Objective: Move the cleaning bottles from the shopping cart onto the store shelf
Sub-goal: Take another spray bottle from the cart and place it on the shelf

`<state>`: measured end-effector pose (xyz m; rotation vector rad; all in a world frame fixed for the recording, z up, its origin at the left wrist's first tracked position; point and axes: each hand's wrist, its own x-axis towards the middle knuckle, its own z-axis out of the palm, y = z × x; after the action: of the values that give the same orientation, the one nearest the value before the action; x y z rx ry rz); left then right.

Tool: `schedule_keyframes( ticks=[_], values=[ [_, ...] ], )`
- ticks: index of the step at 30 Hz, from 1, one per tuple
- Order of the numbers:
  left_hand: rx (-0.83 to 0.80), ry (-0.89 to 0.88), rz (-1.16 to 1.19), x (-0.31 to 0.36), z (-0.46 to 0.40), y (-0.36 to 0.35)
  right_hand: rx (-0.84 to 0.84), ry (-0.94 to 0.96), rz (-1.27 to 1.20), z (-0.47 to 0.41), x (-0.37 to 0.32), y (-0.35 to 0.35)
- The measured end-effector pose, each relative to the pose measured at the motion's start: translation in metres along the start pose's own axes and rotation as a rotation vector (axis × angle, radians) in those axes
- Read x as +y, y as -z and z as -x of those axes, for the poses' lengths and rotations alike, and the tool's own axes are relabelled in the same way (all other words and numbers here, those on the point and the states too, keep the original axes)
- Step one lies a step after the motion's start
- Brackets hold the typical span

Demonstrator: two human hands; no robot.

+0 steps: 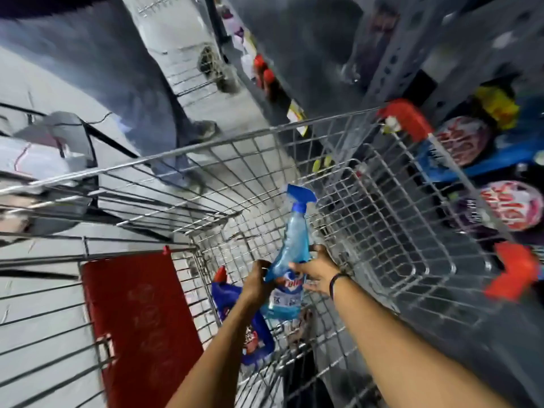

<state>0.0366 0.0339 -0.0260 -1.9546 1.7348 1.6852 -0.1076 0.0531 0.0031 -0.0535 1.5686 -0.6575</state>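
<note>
A light blue spray bottle (291,248) with a blue trigger head stands upright inside the wire shopping cart (382,219). Both hands grip its lower body: my left hand (260,282) from the left, my right hand (316,270) from the right, a dark band on that wrist. Below them a dark blue bottle (232,298) with a red cap lies on the cart's bottom, partly hidden by my left forearm. The grey store shelf (471,54) rises at the right, beyond the cart's rim.
A red child-seat flap (141,322) hangs at the cart's near left. Red corner bumpers (406,116) mark the cart's right side. Packaged goods (512,204) fill the lower shelf at right. Another person's legs (164,113) stand in the aisle ahead.
</note>
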Motion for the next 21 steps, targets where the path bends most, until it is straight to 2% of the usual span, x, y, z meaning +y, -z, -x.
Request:
schedule_keyframes(
  ticks=[4, 10, 15, 19, 21],
  values=[
    [0.029, -0.12, 0.059, 0.054, 0.036, 0.02, 0.04, 0.225, 0.027, 0.068, -0.029, 0.024],
    [-0.112, -0.479, 0.169, 0.156, 0.139, 0.029, 0.194, 0.566, -0.007, 0.197, -0.054, 0.082],
    [-0.237, -0.79, 0.182, 0.245, 0.229, -0.019, 0.545, 0.827, -0.006, 0.316, -0.038, 0.169],
    [-0.386, -0.993, -0.04, 0.306, 0.279, -0.095, 0.788, 0.941, -0.034, 0.399, 0.001, 0.251],
    [-0.429, -1.156, -0.136, 0.335, 0.312, -0.147, 0.927, 0.969, -0.074, 0.438, 0.033, 0.298]
  ],
)
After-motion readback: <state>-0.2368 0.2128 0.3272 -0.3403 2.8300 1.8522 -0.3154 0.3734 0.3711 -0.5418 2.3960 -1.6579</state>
